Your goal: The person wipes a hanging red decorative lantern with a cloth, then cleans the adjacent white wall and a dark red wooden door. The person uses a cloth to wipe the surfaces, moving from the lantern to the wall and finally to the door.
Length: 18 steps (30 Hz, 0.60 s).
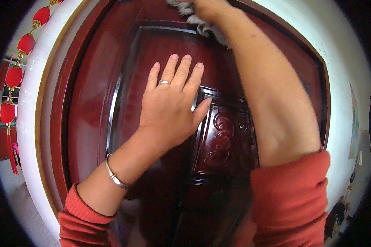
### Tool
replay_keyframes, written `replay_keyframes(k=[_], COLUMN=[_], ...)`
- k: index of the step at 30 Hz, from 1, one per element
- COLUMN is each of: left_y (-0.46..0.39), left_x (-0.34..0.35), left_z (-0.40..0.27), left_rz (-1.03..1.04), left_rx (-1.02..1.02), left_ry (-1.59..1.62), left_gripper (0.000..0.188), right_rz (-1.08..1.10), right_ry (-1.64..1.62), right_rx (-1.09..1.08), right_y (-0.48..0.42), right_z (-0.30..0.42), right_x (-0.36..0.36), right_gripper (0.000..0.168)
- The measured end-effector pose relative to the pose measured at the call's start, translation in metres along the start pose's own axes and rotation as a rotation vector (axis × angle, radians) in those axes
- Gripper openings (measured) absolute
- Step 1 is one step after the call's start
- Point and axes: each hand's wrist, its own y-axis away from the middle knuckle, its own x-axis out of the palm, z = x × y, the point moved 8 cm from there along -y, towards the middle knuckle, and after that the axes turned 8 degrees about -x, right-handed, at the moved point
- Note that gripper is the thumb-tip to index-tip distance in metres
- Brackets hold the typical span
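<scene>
A glossy dark red wooden door (160, 40) with raised mouldings and a carved scroll panel (219, 139) stands before me. My left hand (173, 95) rests spread against the door, palm towards it and fingers pointing up. It wears a ring, and a metal bangle (113, 174) circles the wrist. High up at the top edge of the view, my right hand (211, 9) is shut on a grey, frayed cloth (204, 26) against the upper part of the door. The picture's edge cuts off part of that hand and cloth.
A red wooden frame (60, 123) surrounds the door, with white wall (337, 92) at the right. Red lantern ornaments (14, 76) hang in a string at the far left, beside a pale rounded wall edge (29, 123). Blurred dark items (338, 213) lie low at the right.
</scene>
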Motion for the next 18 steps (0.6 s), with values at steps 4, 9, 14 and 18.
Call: replay_keyframes(k=[4,9,14,18], left_y=[0.0,-0.006,-0.032,-0.029], left_x=[-0.01,-0.002,-0.017,0.004], left_z=[-0.007,-0.012,-0.031,-0.019], left_rz=[0.02,0.03,-0.138,-0.086], left_rx=[-0.01,-0.026,0.04,0.042], left_ry=[-0.065,-0.15,-0.052,-0.036], left_gripper=[0.059,0.056,0.052,0.057], right_rz=[-0.138,0.068,-0.346,-0.267], right_ry=[-0.142,-0.814,-0.492,0.131], right_rx=[-0.131,0.577,0.866,0.824], right_y=[0.03,0.128,0.207,0.296], right_z=[-0.066,-0.106,-0.158,-0.188], right_x=[-0.031,-0.056,-0.132,-0.17], right_gripper=[0.027,0.018,0.026,0.034])
